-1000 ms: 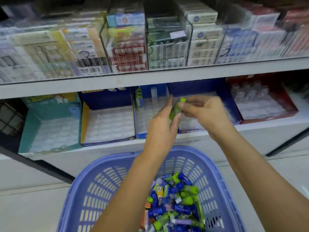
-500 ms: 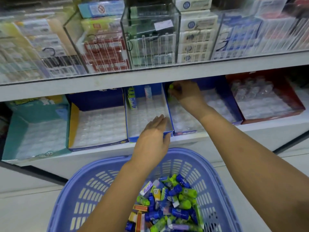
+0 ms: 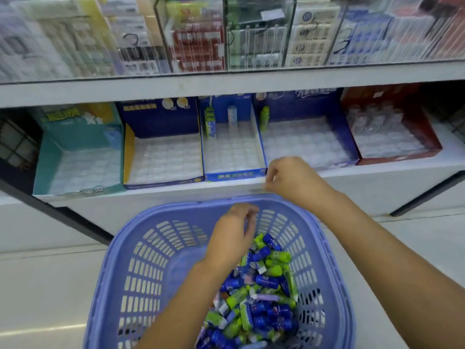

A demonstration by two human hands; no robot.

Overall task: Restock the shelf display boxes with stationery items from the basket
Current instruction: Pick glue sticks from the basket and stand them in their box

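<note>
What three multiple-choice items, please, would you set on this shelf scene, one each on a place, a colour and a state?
1. Where is the left hand?
A. over the basket
B. inside the teal box
C. on the upper shelf

2. What colour is the basket?
A. red
B. purple
C. yellow

3. How is the green stick in the rightmost blue box placed?
A. lying flat
B. hanging from a hook
C. standing upright

Answers:
1 A: the hand hovers within the outline of the basket's rim.
2 B: its slotted walls and rim are purple.
3 C: it stands on end at the box's back left corner.
</note>
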